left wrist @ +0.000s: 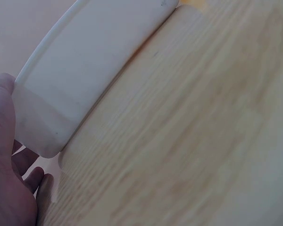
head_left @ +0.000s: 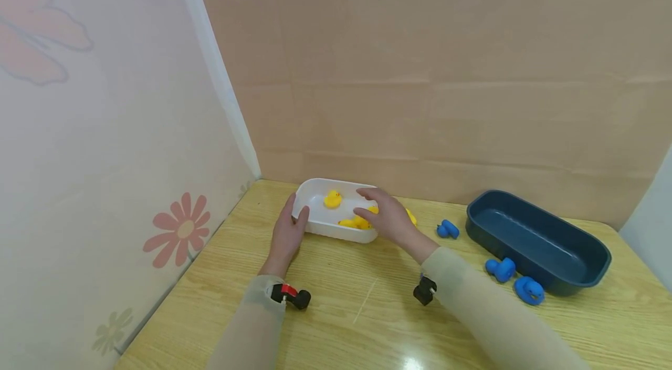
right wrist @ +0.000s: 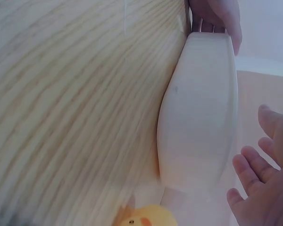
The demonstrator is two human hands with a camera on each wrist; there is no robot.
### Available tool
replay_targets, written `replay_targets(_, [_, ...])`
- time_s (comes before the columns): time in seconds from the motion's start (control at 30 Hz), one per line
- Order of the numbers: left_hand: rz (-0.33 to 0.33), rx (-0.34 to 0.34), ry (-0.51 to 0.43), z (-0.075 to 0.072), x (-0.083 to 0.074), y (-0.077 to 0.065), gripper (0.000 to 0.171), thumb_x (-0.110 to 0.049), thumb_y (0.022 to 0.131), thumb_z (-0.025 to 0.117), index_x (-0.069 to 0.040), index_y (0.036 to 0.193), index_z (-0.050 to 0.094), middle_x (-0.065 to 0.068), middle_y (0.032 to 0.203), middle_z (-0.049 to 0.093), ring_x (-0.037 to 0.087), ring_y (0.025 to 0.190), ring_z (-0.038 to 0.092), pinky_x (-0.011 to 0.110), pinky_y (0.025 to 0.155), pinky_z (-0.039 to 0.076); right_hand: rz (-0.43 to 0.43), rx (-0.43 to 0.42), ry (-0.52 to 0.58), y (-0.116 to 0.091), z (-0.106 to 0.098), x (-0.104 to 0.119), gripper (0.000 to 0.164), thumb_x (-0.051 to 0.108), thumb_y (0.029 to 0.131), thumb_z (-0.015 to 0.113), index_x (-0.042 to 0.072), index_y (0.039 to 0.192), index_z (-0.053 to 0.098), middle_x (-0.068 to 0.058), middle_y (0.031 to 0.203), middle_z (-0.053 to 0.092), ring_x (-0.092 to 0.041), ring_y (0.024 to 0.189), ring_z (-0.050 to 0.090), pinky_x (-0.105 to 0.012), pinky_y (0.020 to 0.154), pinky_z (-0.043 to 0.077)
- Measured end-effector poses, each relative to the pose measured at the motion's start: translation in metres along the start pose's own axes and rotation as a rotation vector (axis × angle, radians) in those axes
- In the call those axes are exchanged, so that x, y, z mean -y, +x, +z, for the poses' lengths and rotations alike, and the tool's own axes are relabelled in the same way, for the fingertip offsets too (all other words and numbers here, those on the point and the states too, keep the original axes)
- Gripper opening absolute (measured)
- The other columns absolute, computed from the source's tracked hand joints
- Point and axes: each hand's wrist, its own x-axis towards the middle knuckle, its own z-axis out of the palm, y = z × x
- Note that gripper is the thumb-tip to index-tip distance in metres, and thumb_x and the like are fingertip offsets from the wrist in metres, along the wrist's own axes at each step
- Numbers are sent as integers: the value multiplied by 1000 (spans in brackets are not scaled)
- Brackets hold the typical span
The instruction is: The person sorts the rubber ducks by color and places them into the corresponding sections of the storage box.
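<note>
A white plastic tub (head_left: pixel 336 231) sits on the table toward the back wall. My left hand (head_left: pixel 289 232) grips its left end, the thumb at the rim and the fingers round the outside; the left wrist view shows this hand (left wrist: pixel 9 155) at the tub's corner. Above the tub's right end is my right hand (head_left: pixel 391 215), thumb and fingers spread apart with nothing between them. In the right wrist view its fingers (right wrist: pixel 254 176) are loosely bent beside the rim. One yellow rubber duck (head_left: pixel 332 199) sits inside the tub, and more yellow ducks (head_left: pixel 357 222) lie at its right end, partly hidden.
Outside the tub, a yellow duck (head_left: pixel 412 217) shows behind my right hand. A dark blue tub (head_left: pixel 567 278) stands at the right of the table. Near it lie blue ducks: one at its left (head_left: pixel 448 229) and two along its near side (head_left: pixel 501 269). A papered wall (head_left: pixel 367 96) rises behind.
</note>
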Motion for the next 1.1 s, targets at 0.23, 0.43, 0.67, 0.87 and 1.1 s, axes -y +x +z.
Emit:
replay_targets(0.23, [-1, 0, 16, 1, 2, 1, 71, -42, 117, 56, -8, 174, 31, 20, 176, 36, 39, 162, 34, 56, 131, 29, 41, -14, 0, -2, -13, -12, 62, 30, 106, 79, 9, 161, 57, -16, 156, 61, -43, 140, 58, -60, 117, 48])
replay_targets(0.43, [6, -1, 22, 1, 3, 3, 71, -42, 117, 55, -8, 174, 31, 20, 175, 37, 39, 162, 34, 56, 131, 29, 46, -43, 4, -7, -29, -24, 60, 29, 107, 77, 6, 159, 58, -19, 155, 61, -43, 140, 58, -62, 117, 47])
replay_targets(0.67, [10, 1, 21, 1, 3, 3, 72, -42, 117, 56, -8, 175, 30, 19, 176, 36, 38, 162, 34, 55, 132, 29, 46, -73, -33, -10, -45, -40, 59, 27, 107, 77, 3, 157, 58, -21, 153, 62, -43, 138, 60, -64, 118, 45])
replay_targets(0.87, [2, 3, 19, 0, 2, 2, 72, -42, 117, 55, -8, 175, 30, 18, 177, 35, 38, 163, 33, 55, 132, 28, 85, -56, -61, -16, -54, -53, 61, 29, 108, 76, 4, 159, 56, -21, 156, 60, -44, 141, 58, -66, 118, 44])
replay_targets(1.1, [4, -3, 24, 1, 3, 2, 71, -41, 117, 55, -7, 174, 31, 20, 176, 36, 38, 162, 33, 55, 132, 27, 120, -47, -85, -24, -63, -68, 63, 30, 109, 75, 3, 161, 54, -23, 157, 58, -44, 141, 57, -66, 117, 45])
